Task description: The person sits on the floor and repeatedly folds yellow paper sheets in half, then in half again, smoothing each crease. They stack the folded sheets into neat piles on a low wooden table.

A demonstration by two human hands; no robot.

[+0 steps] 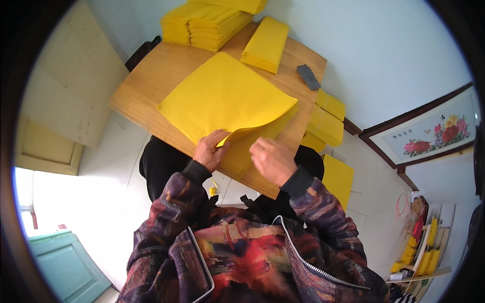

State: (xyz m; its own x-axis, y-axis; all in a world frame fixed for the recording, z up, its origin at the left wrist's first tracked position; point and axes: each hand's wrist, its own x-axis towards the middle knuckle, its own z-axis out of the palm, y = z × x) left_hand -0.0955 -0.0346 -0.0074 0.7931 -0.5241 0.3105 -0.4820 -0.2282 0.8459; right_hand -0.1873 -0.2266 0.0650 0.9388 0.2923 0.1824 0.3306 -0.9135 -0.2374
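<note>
The left hand (pixel 210 150) pinches a broad yellow sheet (pixel 222 96) near its edge; whether the blurred right hand (pixel 274 160) grips, I can't tell; brown wooden bench (pixel 137 91) lies bare leftward.

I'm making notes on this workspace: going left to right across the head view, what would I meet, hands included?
Teal panel → left hand → right hand → small dark grey item → framed flower picture.
</note>
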